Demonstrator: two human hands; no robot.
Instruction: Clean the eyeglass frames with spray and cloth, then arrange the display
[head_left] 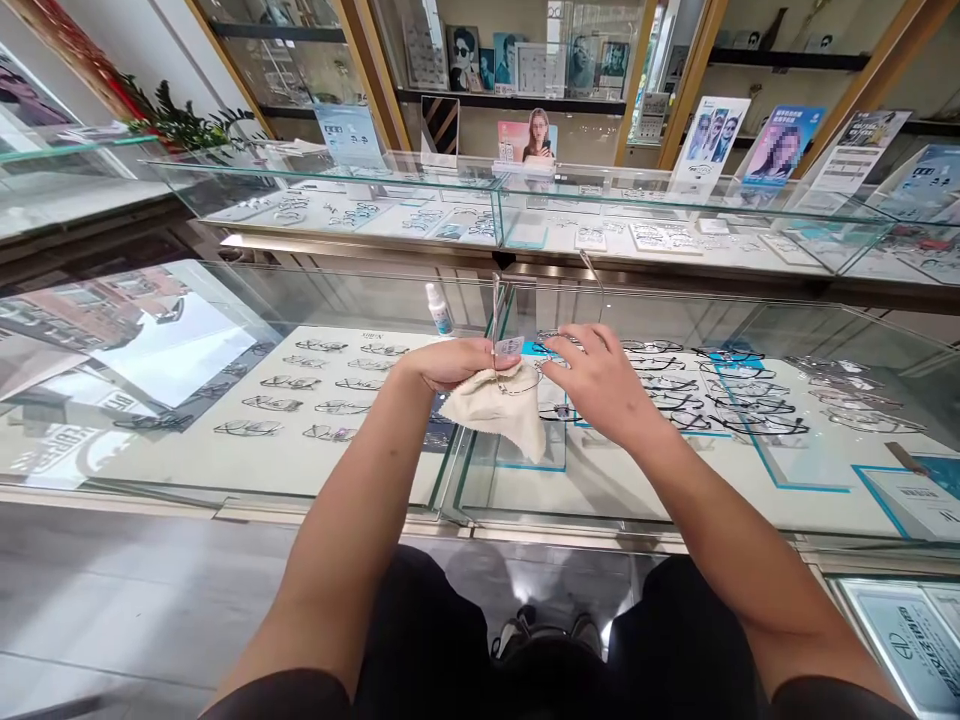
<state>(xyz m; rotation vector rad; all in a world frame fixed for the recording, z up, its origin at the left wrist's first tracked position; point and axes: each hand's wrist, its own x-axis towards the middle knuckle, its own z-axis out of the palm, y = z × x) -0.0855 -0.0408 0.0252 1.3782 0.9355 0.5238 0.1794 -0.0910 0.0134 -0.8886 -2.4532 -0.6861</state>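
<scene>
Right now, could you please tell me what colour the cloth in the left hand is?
The cloth is cream, seen best in the head view.

There are two hands (457, 362) (600, 380), one cloth (504, 415), one held eyeglass frame (517, 386).

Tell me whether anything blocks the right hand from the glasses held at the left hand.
Nothing visible does. The right hand is right beside the glasses, though whether its fingertips touch them is unclear. The cream cloth lies under the frame at the left hand.
</scene>
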